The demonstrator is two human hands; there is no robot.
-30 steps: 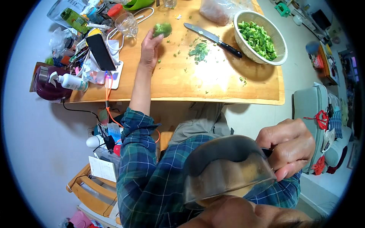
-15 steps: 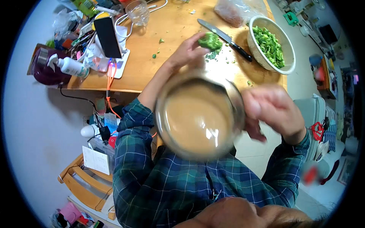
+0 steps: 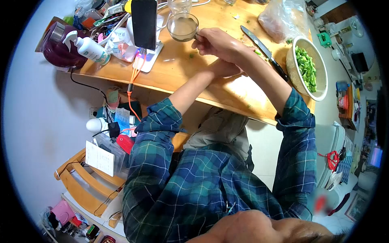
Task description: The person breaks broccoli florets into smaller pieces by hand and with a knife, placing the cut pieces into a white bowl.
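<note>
My right hand (image 3: 214, 42) is closed around the handle of a clear glass cup (image 3: 183, 27), which holds a light brown drink. The cup is over the left part of the table, close to the phone; whether its base touches the wood I cannot tell. Below, my left hand (image 3: 227, 69) passes under my right forearm, near the tabletop. Its fingers are hidden, so what it holds does not show. A bit of green (image 3: 258, 52) shows just beyond my right forearm. Past it lies a knife (image 3: 263, 49) with a black handle.
At the right stands a cream colander (image 3: 322, 91) of chopped green vegetables, with a clear plastic bag (image 3: 283, 20) behind it. On the left are a phone (image 3: 144, 26) on a stand, a white pump bottle (image 3: 91, 49) and orange cables (image 3: 135, 75). Another glass (image 3: 179, 5) is at the back.
My right hand has lowered the cup from near my face and carried it forward and left to the table. The broccoli floret seen in my left hand is now out of sight. The view has shifted.
</note>
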